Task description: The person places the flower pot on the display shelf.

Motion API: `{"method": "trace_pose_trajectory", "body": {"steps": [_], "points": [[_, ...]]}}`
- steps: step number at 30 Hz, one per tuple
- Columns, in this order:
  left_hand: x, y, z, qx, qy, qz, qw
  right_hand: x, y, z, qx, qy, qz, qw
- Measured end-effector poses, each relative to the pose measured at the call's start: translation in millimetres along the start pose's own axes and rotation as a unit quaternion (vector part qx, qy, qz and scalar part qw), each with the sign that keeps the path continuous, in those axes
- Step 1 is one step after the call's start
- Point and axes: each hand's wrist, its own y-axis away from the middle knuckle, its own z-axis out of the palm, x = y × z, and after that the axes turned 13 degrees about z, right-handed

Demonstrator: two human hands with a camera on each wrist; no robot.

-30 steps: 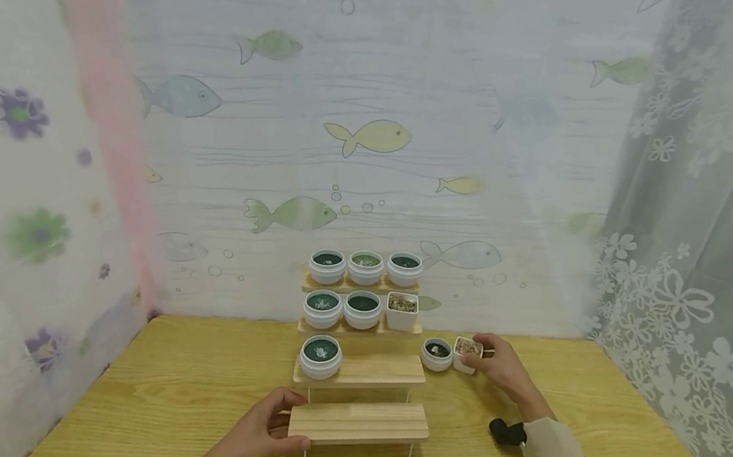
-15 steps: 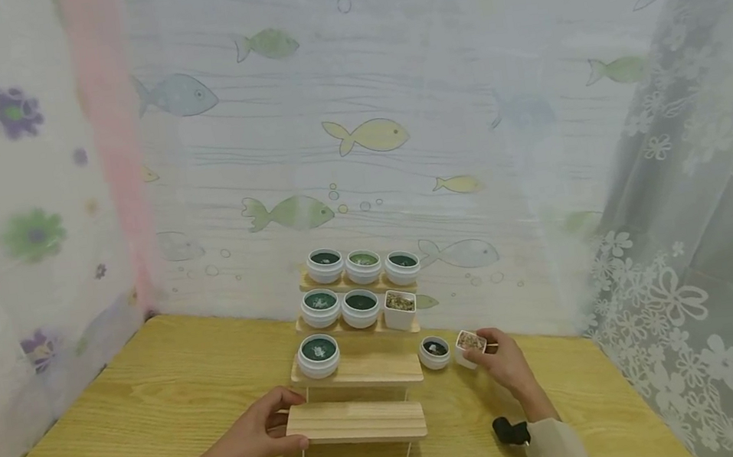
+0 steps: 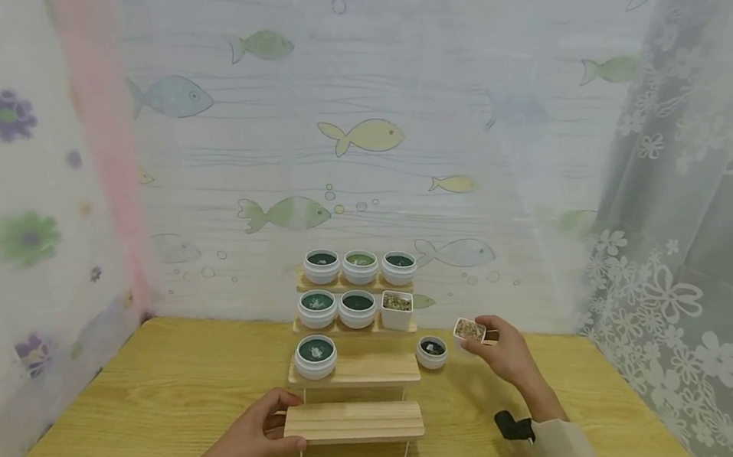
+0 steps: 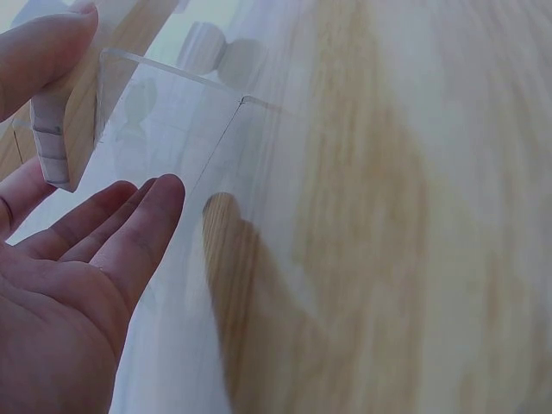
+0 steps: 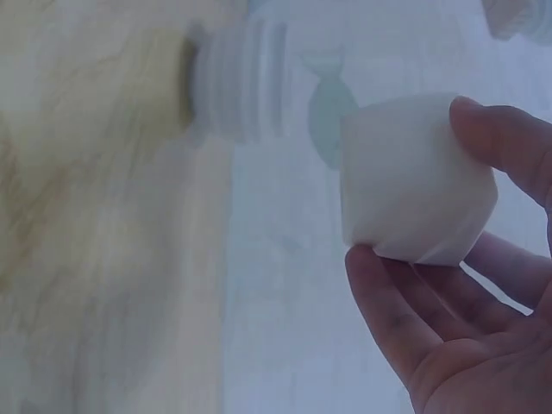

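My left hand [image 3: 251, 437] grips the left end of the lowest step [image 3: 353, 421] of a tiered wooden display stand. In the left wrist view, its thumb lies on the board end [image 4: 53, 142], and the other fingers stretch out below beside a clear side panel [image 4: 172, 121]. At the right of the stand, my right hand [image 3: 509, 352] holds a small square white pot [image 3: 469, 331] with grainy brown-beige filling. Thumb and fingertips pinch its sides, and the pot [image 5: 414, 177] is up off the table. A round white pot [image 3: 432, 354] with dark filling stands on the table between stand and hand.
Round white pots with green filling [image 3: 359, 266] fill the top tier. Two more and a square pot [image 3: 397, 309] occupy the second, and one round pot [image 3: 316, 355] sits left on the third. A fish-patterned curtain [image 3: 368, 135] hangs behind the wooden table [image 3: 211, 365].
My right hand has lifted the square pot off the table, up and slightly away from the round pot. My left hand keeps its grip on the lowest step.
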Motion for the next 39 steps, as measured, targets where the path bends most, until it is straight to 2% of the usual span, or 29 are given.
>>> {"method": "trace_pose_trajectory", "body": {"steps": [7,12,23,27,29,35,39], "points": [[-2.5,-0.8,-0.2,-0.003,0.003,0.008,1.0000,-22.2,9.9,-1.4,0.010,-0.012,-0.038,0.9991],[-2.6,-0.1,-1.1,0.001,0.000,0.010,1.0000,-38.0,17.5,-1.4,0.012,-0.041,-0.068,0.9968],[-1.7,0.2,-1.6,-0.004,0.002,0.017,0.9998,-56.5,31.1,0.8,-0.013,-0.089,-0.107,0.9901],[-3.4,0.9,-0.7,-0.003,-0.001,0.014,0.9999,-65.3,38.1,5.5,-0.023,-0.093,-0.141,0.9853],[-3.9,1.5,-0.7,0.000,-0.003,0.012,0.9999,-77.0,47.6,6.4,-0.031,-0.093,-0.151,0.9837],[-3.1,0.7,-0.6,-0.002,-0.010,0.013,0.9999,-91.5,61.2,17.3,-0.046,-0.109,-0.174,0.9776],[-0.5,-0.2,0.0,0.000,0.001,0.008,1.0000,-108.0,75.8,23.9,-0.057,-0.098,-0.190,0.9752]]}}
